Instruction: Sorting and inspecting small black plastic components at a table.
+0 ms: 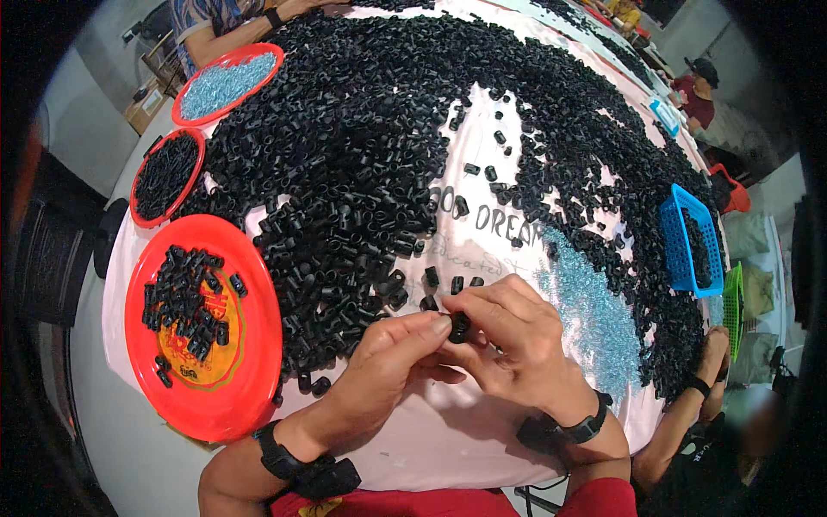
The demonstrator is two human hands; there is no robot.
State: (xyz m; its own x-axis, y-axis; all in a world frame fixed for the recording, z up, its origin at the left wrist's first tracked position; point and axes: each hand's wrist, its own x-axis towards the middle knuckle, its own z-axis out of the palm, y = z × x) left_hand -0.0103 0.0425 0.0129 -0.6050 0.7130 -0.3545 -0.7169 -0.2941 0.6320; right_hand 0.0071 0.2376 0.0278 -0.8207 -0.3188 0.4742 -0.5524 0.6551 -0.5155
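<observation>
Near the front edge of the counter (431, 448), over its white cloth cover, both my hands meet on one small black plastic sleeve (460, 327). My left hand (392, 358) pinches it with thumb and forefinger from the left; my right hand (517, 332) closes on it from the right, fingers curled tight, narrow grip. Both hold the same piece, touching each other at the tips.

Judging by look: the sleeve is a short hollow tube, rigid moulded plastic, very light, smooth and likely slippery, easy to flick away. Best hold is across its round outer wall with fingertips, ends left free. Not fragile, I'd say.

Just beyond my hands a few loose sleeves lie apart, then the big black heap of sleeves (362, 172) covers most of the counter. Pale blue small parts (590, 319) lie scattered right of my right hand. At the left edge a red plate (250, 345) carries a small pile of black pieces; two more red trays sit behind it. Blue basket (676, 250) at the right edge. Other people's arms at the far-left corner and right side.
</observation>
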